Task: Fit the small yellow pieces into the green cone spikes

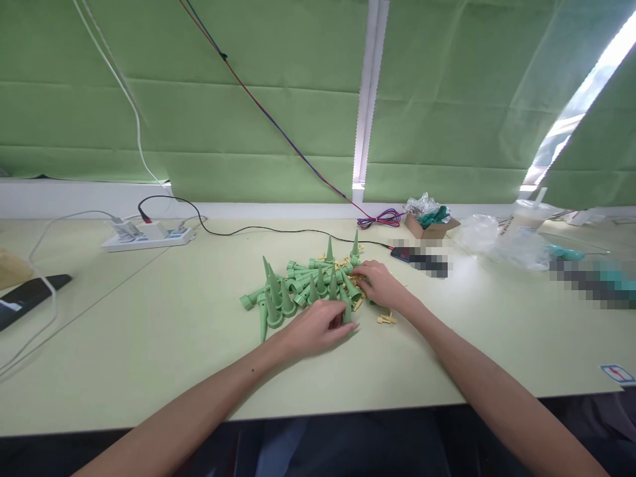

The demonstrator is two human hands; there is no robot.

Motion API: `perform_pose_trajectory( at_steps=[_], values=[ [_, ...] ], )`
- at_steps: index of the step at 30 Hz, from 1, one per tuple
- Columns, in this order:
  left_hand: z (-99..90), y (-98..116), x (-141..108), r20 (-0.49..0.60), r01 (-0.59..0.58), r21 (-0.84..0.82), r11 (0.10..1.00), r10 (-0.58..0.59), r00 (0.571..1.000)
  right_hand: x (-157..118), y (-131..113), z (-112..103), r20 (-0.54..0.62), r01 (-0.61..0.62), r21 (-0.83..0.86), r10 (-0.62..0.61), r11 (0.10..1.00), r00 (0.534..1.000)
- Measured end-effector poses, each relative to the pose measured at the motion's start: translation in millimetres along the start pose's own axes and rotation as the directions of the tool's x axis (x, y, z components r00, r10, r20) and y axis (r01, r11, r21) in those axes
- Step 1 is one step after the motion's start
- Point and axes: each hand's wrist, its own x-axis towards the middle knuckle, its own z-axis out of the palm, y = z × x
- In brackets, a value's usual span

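A heap of green plastic cone-shaped spikes (273,288) lies on the table, some upright and others on their sides. My left hand (318,324) is at the near edge of the heap, its fingers and thumb closed around an upright green spike (348,313). At the right side of the heap is my right hand (381,283), with bent fingers reaching in among green spikes and small yellow plastic pieces (358,304); what its fingertips grip is hidden. Below the right wrist a few more yellow pieces (386,319) lie loose on the table.
A black cable runs from the white power strip (149,237) behind the heap to a dark phone (400,254). Farther right stand a small cardboard box (430,228) and a drink cup (525,217) with clear plastic bags. A dark flat object (30,299) lies far left.
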Motion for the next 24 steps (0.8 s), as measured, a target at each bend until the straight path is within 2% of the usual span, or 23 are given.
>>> perform_pose_trajectory(
  at_steps=[13, 19, 24],
  values=[
    [-0.6, 2.1, -0.1, 0.027, 0.008, 0.023, 1.0, -0.009, 1.0, 7.4, -1.5, 4.0, -0.039, -0.045, 0.004, 0.045, 0.999, 0.998],
    [-0.7, 0.9, -0.6, 0.043, 0.021, 0.036, 0.999, -0.023, 0.999, 6.3, -0.2, 6.4, -0.1, -0.07, 0.013, 0.071, 0.997, 0.992],
    [0.1, -0.3, -0.4, 0.015, 0.049, 0.028, 0.998, -0.049, 0.999, 4.9, 0.1, 7.3, -0.147, -0.087, 0.052, 0.094, 0.995, 0.985]
  ],
)
